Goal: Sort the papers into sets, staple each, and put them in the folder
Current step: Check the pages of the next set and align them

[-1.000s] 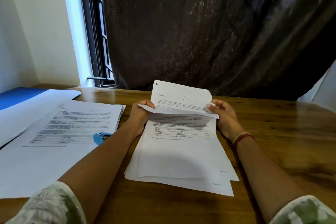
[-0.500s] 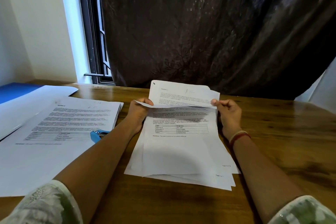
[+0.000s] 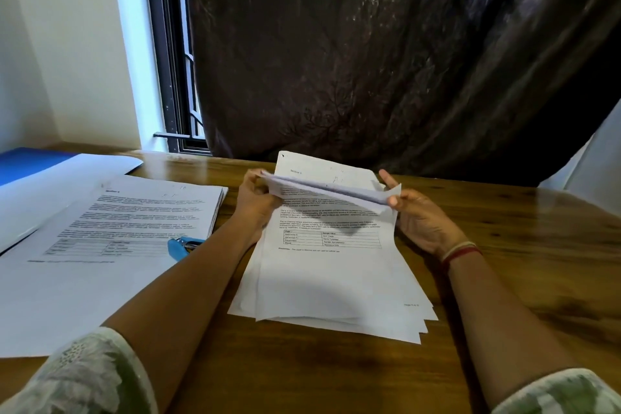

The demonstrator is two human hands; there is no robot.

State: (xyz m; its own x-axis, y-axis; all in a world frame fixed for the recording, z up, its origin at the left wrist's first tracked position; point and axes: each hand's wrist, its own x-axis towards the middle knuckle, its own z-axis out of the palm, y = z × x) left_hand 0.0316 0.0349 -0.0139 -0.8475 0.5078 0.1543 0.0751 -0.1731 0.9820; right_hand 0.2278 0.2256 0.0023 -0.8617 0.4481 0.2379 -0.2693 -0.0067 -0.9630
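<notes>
A loose pile of printed papers (image 3: pixel 329 279) lies on the wooden table in front of me. My left hand (image 3: pixel 257 198) pinches the top left corner of several lifted sheets (image 3: pixel 329 190). At the opposite top corner, my right hand (image 3: pixel 416 219) pinches the same sheets between thumb and fingers. The lifted sheets are held nearly edge-on above the pile. To the left lies a second stack of papers (image 3: pixel 141 212) with a blue stapler (image 3: pixel 183 245) resting on it. A blue folder (image 3: pixel 23 161) shows at the far left, partly under a white sheet (image 3: pixel 67 175).
The wooden table (image 3: pixel 521 262) stretches to the right of the pile. A dark curtain (image 3: pixel 369 44) hangs behind the table, with a barred window (image 3: pixel 174 77) to its left. A white object (image 3: pixel 591 168) stands at the far right edge.
Both hands have lifted the top ends of the upper sheets higher and tipped them toward me, so they now show nearly edge-on. The pile's lower sheets have fanned out a little.
</notes>
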